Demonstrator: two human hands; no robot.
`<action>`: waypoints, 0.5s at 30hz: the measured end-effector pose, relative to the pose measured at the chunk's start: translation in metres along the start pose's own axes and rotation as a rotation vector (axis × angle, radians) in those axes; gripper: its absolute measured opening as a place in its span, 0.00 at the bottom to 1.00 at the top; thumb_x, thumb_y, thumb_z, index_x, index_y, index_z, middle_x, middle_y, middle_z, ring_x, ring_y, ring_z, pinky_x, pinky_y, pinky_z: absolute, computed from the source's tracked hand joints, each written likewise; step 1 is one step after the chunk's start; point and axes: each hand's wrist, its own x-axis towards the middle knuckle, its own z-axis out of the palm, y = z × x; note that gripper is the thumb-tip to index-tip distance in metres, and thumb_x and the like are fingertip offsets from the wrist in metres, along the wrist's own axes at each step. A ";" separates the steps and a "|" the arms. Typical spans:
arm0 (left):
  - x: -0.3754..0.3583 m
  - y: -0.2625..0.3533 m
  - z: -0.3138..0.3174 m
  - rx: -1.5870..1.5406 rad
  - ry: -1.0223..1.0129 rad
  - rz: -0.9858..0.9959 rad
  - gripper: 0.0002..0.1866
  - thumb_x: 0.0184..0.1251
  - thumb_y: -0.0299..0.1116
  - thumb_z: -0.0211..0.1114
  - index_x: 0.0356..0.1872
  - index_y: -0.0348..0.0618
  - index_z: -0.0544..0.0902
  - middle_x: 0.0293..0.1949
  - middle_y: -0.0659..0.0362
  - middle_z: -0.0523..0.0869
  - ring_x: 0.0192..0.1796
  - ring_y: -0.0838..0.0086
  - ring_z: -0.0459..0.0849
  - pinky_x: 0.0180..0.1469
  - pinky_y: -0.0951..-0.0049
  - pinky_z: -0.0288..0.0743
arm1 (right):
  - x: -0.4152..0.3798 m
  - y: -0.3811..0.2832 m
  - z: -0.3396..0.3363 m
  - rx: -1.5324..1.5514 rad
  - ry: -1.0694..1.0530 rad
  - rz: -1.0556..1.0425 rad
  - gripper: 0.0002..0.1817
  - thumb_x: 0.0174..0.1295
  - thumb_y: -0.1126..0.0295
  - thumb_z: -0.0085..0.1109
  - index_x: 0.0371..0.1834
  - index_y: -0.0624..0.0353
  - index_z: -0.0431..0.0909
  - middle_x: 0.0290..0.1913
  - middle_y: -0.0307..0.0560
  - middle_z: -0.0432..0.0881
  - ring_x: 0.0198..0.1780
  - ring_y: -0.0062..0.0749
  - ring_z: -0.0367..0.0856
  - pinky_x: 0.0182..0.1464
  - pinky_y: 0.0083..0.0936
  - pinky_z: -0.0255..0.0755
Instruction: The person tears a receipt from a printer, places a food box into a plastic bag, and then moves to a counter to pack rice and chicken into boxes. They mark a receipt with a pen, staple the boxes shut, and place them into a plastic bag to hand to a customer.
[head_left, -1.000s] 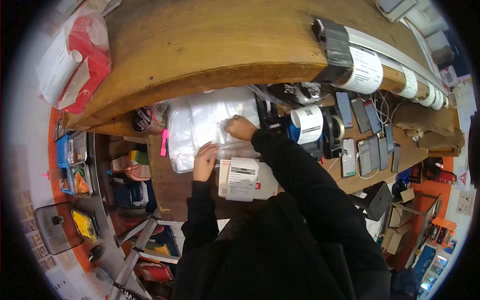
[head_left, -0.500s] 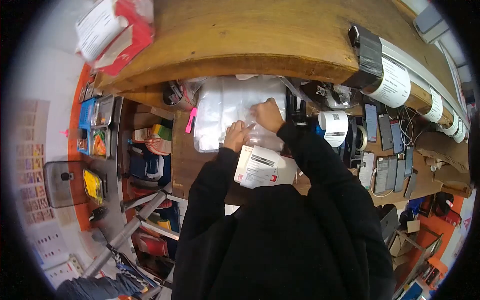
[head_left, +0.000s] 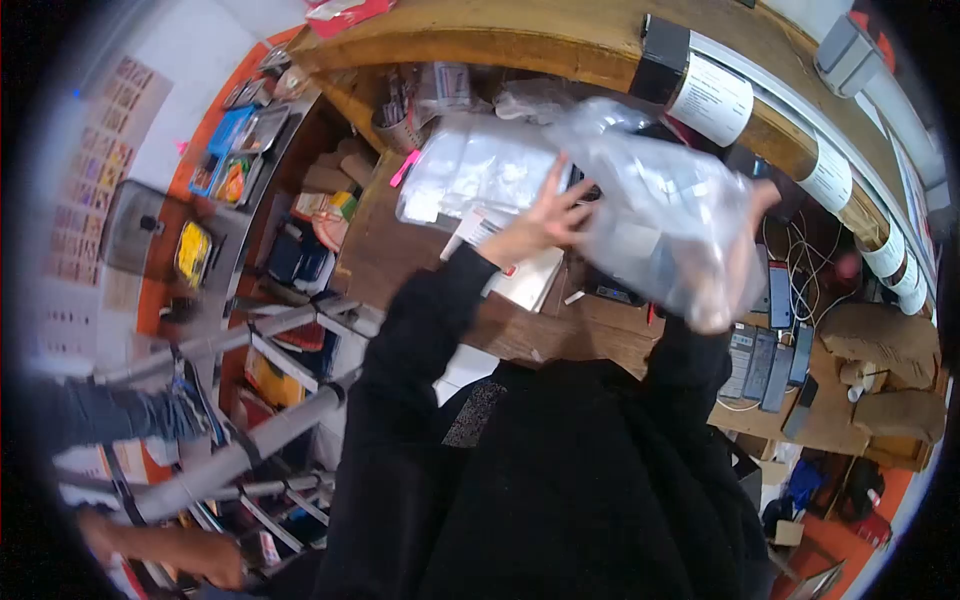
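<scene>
A large clear plastic bag (head_left: 650,190), blurred by motion, hangs over the right side of the bench. My right hand (head_left: 735,265) grips it at its right end, partly covered by the film. Fingers spread, my left hand (head_left: 545,217) is at the bag's left edge and holds nothing. Behind that hand lies a stack of clear plastic bags (head_left: 475,170) on the wooden bench (head_left: 390,260). A cream-coloured package (head_left: 530,283) with a printed white label rests below my left hand, partly hidden by it.
Several phones (head_left: 765,360) lie at the right, near white cables (head_left: 800,245). Label rolls (head_left: 712,100) hang along the shelf edge (head_left: 480,45). A pink marker (head_left: 404,168) sits left of the stack. At lower left are metal ladder rails (head_left: 240,450) and another person's arm (head_left: 170,548).
One clear bag has come off the stack and moved right in my right hand. My left hand has lifted from the stack and spread its fingers. The view has turned.
</scene>
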 end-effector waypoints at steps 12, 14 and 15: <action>-0.072 -0.098 0.125 -0.395 0.246 0.151 0.13 0.53 0.28 0.61 0.39 0.40 0.70 0.27 0.65 0.73 0.22 0.85 0.68 0.21 0.85 0.61 | -0.167 -0.095 -0.092 -0.666 0.461 -0.176 0.23 0.63 0.51 0.38 0.41 0.62 0.71 0.26 0.39 0.75 0.22 0.19 0.74 0.19 0.11 0.68; -0.095 -0.094 0.134 -0.155 0.472 -0.092 0.13 0.54 0.29 0.62 0.39 0.42 0.69 0.21 0.69 0.70 0.15 0.90 0.60 0.15 0.90 0.50 | -0.173 -0.106 -0.098 -0.511 0.306 -0.099 0.22 0.63 0.52 0.38 0.39 0.61 0.71 0.19 0.35 0.70 0.16 0.17 0.69 0.15 0.11 0.62; -0.109 -0.102 0.136 -0.334 0.504 -0.077 0.13 0.55 0.30 0.60 0.41 0.42 0.68 0.23 0.68 0.71 0.17 0.90 0.62 0.16 0.90 0.53 | -0.177 -0.113 -0.099 -0.353 0.158 -0.035 0.21 0.63 0.52 0.39 0.37 0.60 0.72 0.13 0.31 0.66 0.11 0.15 0.63 0.11 0.11 0.56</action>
